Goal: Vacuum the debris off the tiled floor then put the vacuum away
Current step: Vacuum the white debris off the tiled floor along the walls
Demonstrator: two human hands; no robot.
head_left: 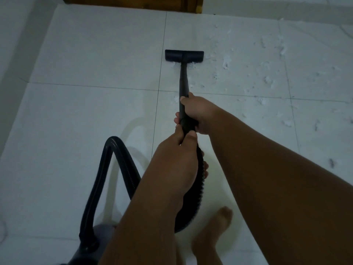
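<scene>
A: Head view. Hands?
B: Right hand [196, 113] is ahead, fingers [183, 99] curled round the wand [183, 79]. Left hand [177, 150] is just behind, wrapped round the hose [114, 159] end, thumb on top. Two-hand hold, probably to steer and press down.
A: Nozzle?
B: Nozzle [184, 55] is flat on the floor [86, 54], by a grout line, with scraps touching its near edge.
A: Debris?
B: Debris [226, 64] is white bits scattered over the tiles right of the nozzle. Plenty to go, so it's early or mid vacuuming.
A: Vacuum?
B: Vacuum [103, 231] is bottom left, near a bare foot [214, 232]. The hose loops up from it, slack for reach. Next is likely a sweep right.
</scene>
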